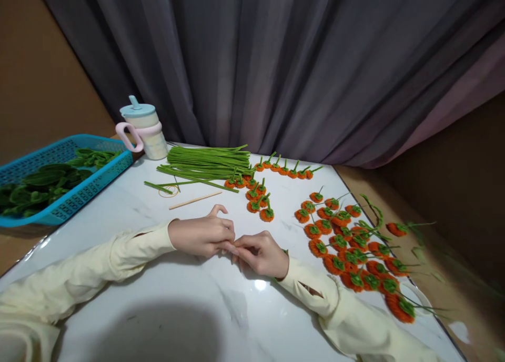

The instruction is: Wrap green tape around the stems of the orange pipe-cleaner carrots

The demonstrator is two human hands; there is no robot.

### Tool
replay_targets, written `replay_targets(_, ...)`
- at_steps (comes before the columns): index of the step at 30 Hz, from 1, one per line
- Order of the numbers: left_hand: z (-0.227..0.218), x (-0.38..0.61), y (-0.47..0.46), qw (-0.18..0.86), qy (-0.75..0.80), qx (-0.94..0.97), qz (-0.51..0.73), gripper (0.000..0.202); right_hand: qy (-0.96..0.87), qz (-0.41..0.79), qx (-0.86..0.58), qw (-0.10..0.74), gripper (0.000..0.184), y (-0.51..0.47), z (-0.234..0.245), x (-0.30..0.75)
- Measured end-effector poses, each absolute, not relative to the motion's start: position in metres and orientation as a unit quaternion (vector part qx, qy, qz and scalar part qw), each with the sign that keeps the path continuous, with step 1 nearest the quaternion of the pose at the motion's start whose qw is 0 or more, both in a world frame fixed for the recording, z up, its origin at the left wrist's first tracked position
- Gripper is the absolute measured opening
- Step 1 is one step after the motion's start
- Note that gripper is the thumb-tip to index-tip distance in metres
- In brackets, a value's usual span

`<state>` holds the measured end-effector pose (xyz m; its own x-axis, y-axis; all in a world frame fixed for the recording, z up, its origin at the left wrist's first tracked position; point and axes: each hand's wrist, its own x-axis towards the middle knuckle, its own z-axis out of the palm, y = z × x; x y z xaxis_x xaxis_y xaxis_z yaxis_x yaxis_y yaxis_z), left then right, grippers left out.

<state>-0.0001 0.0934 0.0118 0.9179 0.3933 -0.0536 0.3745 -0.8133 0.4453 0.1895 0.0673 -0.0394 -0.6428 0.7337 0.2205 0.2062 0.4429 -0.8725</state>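
Observation:
My left hand point(203, 237) and my right hand point(263, 252) meet above the white marbled table point(177, 288), fingertips pressed together in a pinch. Whatever lies between the fingers is hidden. A small bit of green peeks out by the right wrist. Beyond the left hand lie a thin wooden stick point(195, 200) and a thick bundle of green fuzzy pipe cleaners point(209, 162). Small orange fuzzy persimmon shapes point(267, 213) with green tops and short stems sit past my fingers. More finished-looking orange persimmons point(339, 242) with thin stems spread beside my right forearm.
A blue perforated basket point(59, 212) holding green leaf shapes point(47, 180) stands at the left. Behind it is a cup point(152, 141) with a pink handle and blue lid. A thin yellowish ring point(168, 191) lies near the stick. Grey curtains point(236, 62) hang along the back edge.

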Motion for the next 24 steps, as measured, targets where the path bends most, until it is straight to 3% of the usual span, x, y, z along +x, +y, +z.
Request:
replay_targets(9, 0.014, -0.001, 0.099, 0.297, 0.193, 0.935, -0.001, 0.026, -0.798, 0.452, -0.262, 0.299, 0.030, 0.068, -0.039, 0.192)
replay_targets(24, 0.010, 0.000, 0.089, 0.146, 0.194, 0.970, -0.007, 0.022, -0.603, 0.683, -0.321, 0.257, 0.035, 0.076, -0.045, 0.187)
